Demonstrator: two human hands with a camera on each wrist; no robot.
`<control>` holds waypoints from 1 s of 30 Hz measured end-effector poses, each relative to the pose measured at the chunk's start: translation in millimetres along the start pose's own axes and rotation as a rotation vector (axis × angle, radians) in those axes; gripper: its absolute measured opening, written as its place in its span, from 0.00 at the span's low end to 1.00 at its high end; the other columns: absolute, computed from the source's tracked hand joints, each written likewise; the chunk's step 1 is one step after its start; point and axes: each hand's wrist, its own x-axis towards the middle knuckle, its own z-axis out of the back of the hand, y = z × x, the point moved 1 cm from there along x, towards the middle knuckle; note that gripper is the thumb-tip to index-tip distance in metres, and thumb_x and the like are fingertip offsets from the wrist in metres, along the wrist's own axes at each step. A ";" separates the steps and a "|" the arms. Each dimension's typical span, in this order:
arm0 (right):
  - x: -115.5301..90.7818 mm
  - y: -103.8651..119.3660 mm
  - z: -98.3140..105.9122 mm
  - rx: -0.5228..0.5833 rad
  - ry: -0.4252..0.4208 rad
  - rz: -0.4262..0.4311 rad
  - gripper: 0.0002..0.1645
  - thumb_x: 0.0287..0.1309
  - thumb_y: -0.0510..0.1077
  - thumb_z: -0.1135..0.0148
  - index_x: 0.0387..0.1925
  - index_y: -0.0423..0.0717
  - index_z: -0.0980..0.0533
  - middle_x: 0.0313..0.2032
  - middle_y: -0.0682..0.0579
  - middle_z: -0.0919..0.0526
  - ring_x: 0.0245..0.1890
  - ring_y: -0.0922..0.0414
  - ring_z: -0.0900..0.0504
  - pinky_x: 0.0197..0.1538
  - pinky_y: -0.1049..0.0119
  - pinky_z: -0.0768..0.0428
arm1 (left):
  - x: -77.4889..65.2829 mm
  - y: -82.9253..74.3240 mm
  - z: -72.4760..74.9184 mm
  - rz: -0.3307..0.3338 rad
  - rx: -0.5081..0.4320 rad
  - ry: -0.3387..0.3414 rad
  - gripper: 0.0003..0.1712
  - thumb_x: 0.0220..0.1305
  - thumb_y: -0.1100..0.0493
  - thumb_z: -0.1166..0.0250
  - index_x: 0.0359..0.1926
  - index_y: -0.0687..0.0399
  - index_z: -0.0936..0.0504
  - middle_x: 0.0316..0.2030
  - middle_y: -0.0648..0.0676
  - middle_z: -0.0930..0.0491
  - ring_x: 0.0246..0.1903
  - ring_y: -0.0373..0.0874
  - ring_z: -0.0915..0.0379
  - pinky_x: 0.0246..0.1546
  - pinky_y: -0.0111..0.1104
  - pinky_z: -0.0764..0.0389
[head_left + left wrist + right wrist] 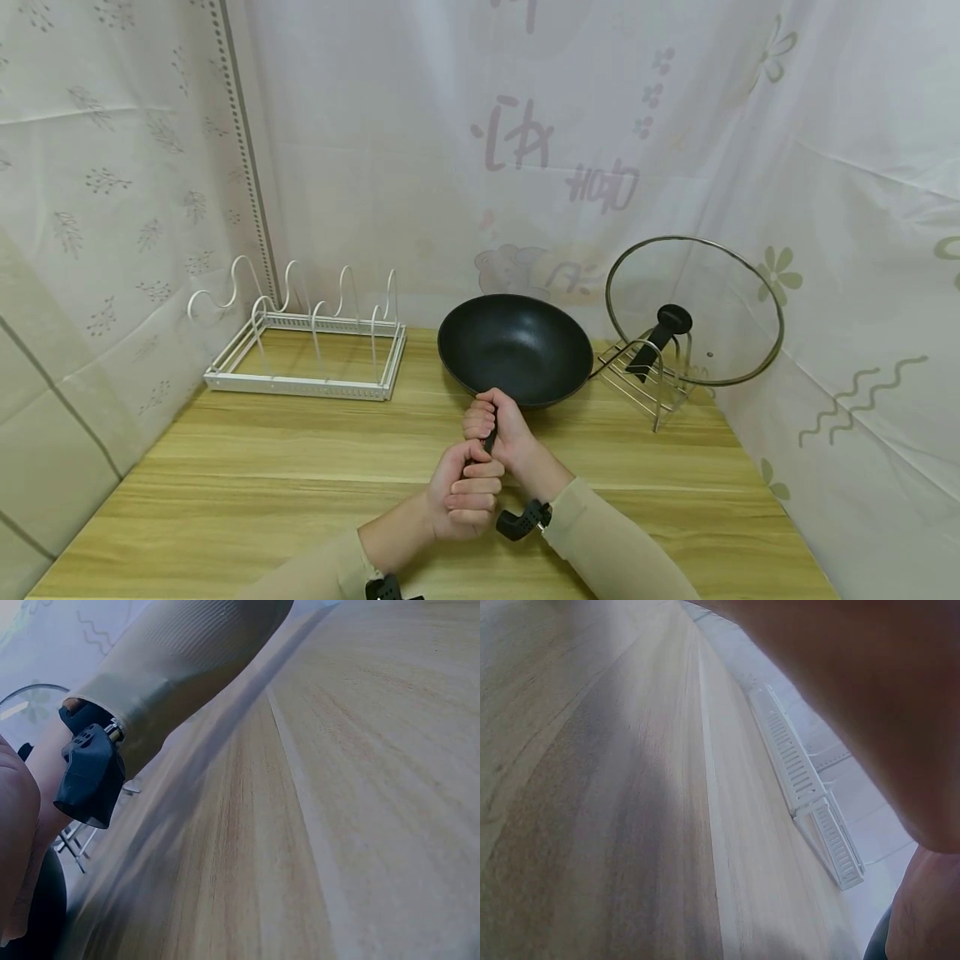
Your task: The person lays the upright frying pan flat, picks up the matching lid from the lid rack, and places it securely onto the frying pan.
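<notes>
A black wok (516, 350) sits in the middle of the head view, its inside facing up and toward me. Both hands grip its handle (491, 440), which points toward me. Nearer to my body, the left hand (467, 492) has its fingers wrapped round the handle's end. Just ahead of it, the right hand (504, 427) holds the handle close to the wok's rim. Most of the handle is hidden by the fingers. Whether the wok's base touches the table cannot be told. In the right wrist view only a dark sliver of the wok (877, 937) shows.
A white wire rack (300, 385) with upright loops stands at the back left of the wooden table (300, 467). At the right, a glass lid (720, 308) with a black knob leans in a small metal rack (658, 408). Patterned curtains hang behind and at both sides.
</notes>
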 end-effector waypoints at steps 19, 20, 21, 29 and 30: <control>1.8 -3.3 0.2 -0.118 -0.127 0.088 0.26 0.81 0.46 0.57 0.19 0.55 0.36 0.16 0.62 0.33 0.16 0.67 0.30 0.25 0.76 0.26 | -3.5 1.5 -3.8 -0.075 0.135 -0.187 0.17 0.68 0.50 0.50 0.24 0.43 0.45 0.16 0.41 0.48 0.12 0.32 0.48 0.15 0.21 0.52; 2.4 -3.6 0.8 -0.141 -0.143 0.104 0.26 0.80 0.46 0.56 0.19 0.55 0.35 0.17 0.62 0.32 0.16 0.67 0.30 0.26 0.77 0.26 | -3.4 1.7 -3.4 -0.076 0.156 -0.206 0.17 0.68 0.49 0.49 0.24 0.43 0.44 0.15 0.40 0.46 0.12 0.32 0.48 0.15 0.21 0.52; 2.8 -3.8 1.6 -0.164 -0.157 0.118 0.25 0.80 0.46 0.56 0.20 0.55 0.35 0.17 0.62 0.32 0.16 0.66 0.29 0.27 0.76 0.27 | -3.2 1.7 -3.1 -0.078 0.178 -0.225 0.17 0.68 0.49 0.49 0.23 0.43 0.43 0.15 0.40 0.44 0.12 0.32 0.47 0.15 0.21 0.51; 2.2 -5.0 7.7 -0.282 -0.239 0.147 0.21 0.79 0.48 0.54 0.25 0.54 0.29 0.21 0.61 0.27 0.21 0.65 0.26 0.34 0.73 0.24 | -3.9 1.2 -3.6 -0.106 0.352 -0.376 0.15 0.67 0.45 0.51 0.25 0.43 0.33 0.17 0.40 0.34 0.15 0.30 0.35 0.18 0.21 0.37; 1.7 -5.2 8.2 -0.286 -0.241 0.140 0.20 0.79 0.49 0.54 0.26 0.54 0.29 0.22 0.61 0.26 0.22 0.65 0.25 0.34 0.72 0.24 | -4.2 0.8 -3.9 -0.105 0.365 -0.402 0.15 0.68 0.44 0.52 0.27 0.43 0.31 0.18 0.40 0.34 0.16 0.31 0.34 0.20 0.21 0.35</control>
